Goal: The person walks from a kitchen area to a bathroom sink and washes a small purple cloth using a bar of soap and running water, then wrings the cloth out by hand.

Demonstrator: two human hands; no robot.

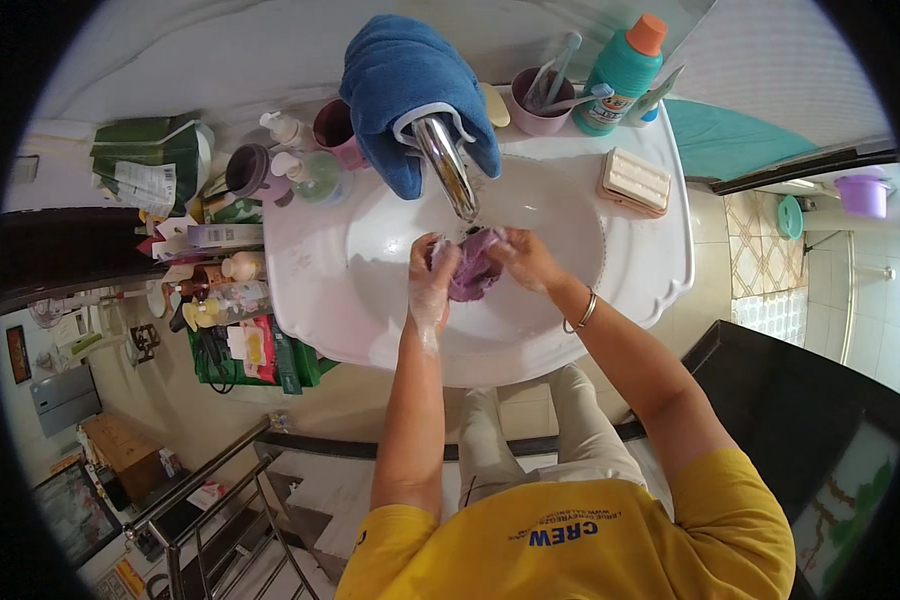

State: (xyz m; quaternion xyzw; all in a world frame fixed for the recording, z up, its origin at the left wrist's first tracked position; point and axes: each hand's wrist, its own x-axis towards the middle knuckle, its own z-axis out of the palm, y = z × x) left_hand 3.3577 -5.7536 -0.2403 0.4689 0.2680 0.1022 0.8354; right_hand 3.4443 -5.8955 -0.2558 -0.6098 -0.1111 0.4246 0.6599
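Both my hands hold a bunched purple cloth (pixel 476 272) over the basin of a white sink (pixel 320 300). My left hand (pixel 430 285), with whitish suds on its fingers and wrist, is closed on the cloth's left side. At the upper right of the cloth, my right hand (pixel 526 258) pinches an edge of it; a bangle circles that wrist. Just beyond the hands hangs the chrome faucet (pixel 446 170), partly covered by a blue towel (pixel 400 85). Where the cloth is gripped, the fingers hide parts of it.
On the sink's right rim sits a soap bar (pixel 638 178) in a dish. Behind stand a pink cup (pixel 540 118) with toothbrushes and a teal bottle (pixel 620 80) with an orange cap. Pump bottles (pixel 315 178) line the left rim. A metal railing (pixel 210 490) is at lower left.
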